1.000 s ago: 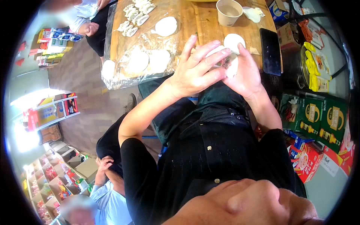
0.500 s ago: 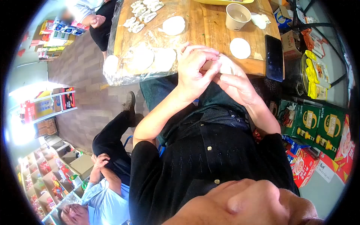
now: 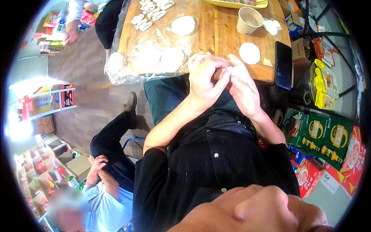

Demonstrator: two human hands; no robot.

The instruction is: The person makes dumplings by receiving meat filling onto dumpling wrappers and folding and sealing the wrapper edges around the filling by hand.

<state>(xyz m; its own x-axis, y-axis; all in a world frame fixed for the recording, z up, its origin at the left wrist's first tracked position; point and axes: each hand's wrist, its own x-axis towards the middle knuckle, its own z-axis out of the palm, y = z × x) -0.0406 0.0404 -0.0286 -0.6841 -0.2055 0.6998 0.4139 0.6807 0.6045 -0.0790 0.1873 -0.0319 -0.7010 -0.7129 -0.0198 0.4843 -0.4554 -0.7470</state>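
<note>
My left hand [image 3: 206, 79] and my right hand [image 3: 243, 87] meet above the near edge of the table, fingers curled and pinched together. Between them is a dumpling [image 3: 220, 72], mostly covered by the fingers. A round dough wrapper [image 3: 249, 53] lies on the wood just beyond my right hand. Another wrapper [image 3: 183, 25] sits farther away, and more rounds [image 3: 171, 58] are on the plastic sheet left of my left hand. Several folded dumplings [image 3: 159, 15] are grouped at the far left of the table.
A paper cup [image 3: 249, 21] stands near a yellow tray [image 3: 247, 5] of filling. Dough pieces [image 3: 272, 27] lie beside the cup. A black phone [image 3: 283, 65] rests at the right table edge. One person [image 3: 110, 201] sits at lower left; another person's hand [image 3: 70, 37] shows at upper left.
My hands have drawn closer together around the dumpling, and less of its dough shows. The other person's hand at upper left has dropped lower and leftward. The view has shifted slightly.
</note>
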